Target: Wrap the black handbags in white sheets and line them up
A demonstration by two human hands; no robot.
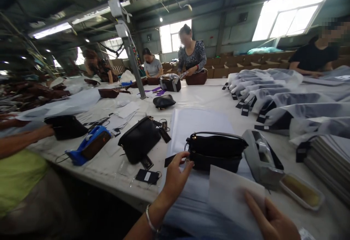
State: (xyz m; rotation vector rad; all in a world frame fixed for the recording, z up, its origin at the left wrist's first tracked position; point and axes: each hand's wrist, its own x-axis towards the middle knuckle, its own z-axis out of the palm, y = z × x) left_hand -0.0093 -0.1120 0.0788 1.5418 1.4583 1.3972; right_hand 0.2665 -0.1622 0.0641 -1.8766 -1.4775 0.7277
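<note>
A black handbag [217,152] with a strap along its top stands upright in front of me. My left hand [177,178] is at the bag's lower left side, thumb and fingertips brought together. Whatever is between them is too small to make out. In my right hand [269,216] is a white sheet of paper [232,192], slightly blurred, held low in front of the bag. Part of the bag's lower right is hidden behind this sheet. A black tag [170,160] lies just left of the bag, close to my left hand.
A grey tape dispenser [262,156] and a shallow tray [302,190] sit to the right, near stacked sheets [328,170]. Several wrapped bags [314,112] line the right side. Left are another black bag [140,139], a blue tape dispenser [91,145] and a co-worker's arm [27,139].
</note>
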